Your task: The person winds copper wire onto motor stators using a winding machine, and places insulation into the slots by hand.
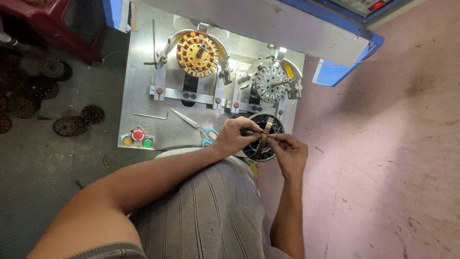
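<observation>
The left hand and right hand cover a part of the dark round stator, and the small strip between the fingers is too small to identify. The red stool and the blue machine housing are cut by the top edge. The dark round pieces on the floor at the left are too dim to tell clearly.

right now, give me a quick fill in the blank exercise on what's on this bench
1. Both hands, left hand and right hand, hold a dark round ____ core.
2. The scissors on the metal plate have ____ handles.
3. Between the yellow and green buttons sits a ____ button.
4. The left fixture holds a stator wound in ____ wire.

Missing words: stator; blue; red; copper
</observation>
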